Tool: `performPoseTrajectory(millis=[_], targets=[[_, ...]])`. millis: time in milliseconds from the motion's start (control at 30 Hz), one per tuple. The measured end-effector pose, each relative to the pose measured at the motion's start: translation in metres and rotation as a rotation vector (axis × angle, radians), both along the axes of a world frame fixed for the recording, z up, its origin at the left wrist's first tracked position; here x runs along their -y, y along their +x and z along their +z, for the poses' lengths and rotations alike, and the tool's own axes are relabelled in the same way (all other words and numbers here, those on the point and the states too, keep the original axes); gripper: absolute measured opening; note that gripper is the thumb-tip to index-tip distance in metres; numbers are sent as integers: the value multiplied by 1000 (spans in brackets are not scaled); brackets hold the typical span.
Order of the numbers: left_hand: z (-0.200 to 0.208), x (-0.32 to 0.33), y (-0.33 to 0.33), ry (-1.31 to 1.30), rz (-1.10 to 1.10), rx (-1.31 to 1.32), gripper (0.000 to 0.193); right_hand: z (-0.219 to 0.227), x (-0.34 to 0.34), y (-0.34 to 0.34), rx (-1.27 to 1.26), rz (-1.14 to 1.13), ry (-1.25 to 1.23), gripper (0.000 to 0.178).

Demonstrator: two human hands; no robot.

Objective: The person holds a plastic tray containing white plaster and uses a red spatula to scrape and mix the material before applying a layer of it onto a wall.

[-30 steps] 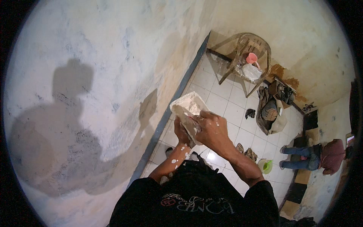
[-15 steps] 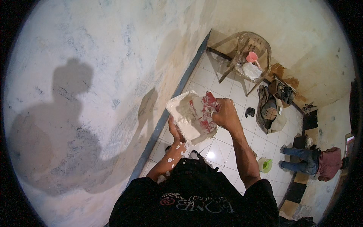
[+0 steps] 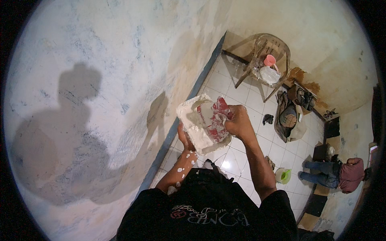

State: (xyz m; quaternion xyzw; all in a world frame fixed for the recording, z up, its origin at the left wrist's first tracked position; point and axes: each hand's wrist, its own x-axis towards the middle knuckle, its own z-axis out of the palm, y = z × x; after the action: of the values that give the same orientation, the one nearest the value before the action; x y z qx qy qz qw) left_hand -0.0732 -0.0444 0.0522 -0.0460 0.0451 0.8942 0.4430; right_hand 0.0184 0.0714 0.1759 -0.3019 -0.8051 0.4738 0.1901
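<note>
My left hand [image 3: 184,137] grips a rectangular tub [image 3: 181,112] from its left side and underneath; most of those fingers are hidden behind it. Wet white putty [image 3: 199,139] coats the tub's inside and rim, thickest along the near left part. In my right hand [image 3: 239,122] is a red putty spreader [image 3: 218,125], smeared with white and held over the tub's right half with its wide edge down inside. Fingers and thumb are closed around the spreader's upper edge. White splashes dot my left forearm [image 3: 181,170].
A patchy white wall [image 3: 120,60] with a blue-grey base strip [image 3: 177,122] rises at left. A dirty chair [image 3: 261,44] holds a pink dipper [image 3: 269,60]. Beyond lie a bag [image 3: 283,120], a green-and-white bucket [image 3: 282,175] and another person [image 3: 350,174] at far right.
The spreader has shifted slightly left and deeper into the tub. My left hand still holds the tub in nearly the same place.
</note>
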Motion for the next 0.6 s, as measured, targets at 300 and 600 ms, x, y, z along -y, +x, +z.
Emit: performPoseTrajectory(millis=[300, 600], targets=[[-9, 1, -1, -90, 25, -82, 69, 7, 8, -2, 81, -32, 32, 22], [1, 1, 1, -68, 62, -116, 70, 9, 16, -8, 71, -68, 189, 16]])
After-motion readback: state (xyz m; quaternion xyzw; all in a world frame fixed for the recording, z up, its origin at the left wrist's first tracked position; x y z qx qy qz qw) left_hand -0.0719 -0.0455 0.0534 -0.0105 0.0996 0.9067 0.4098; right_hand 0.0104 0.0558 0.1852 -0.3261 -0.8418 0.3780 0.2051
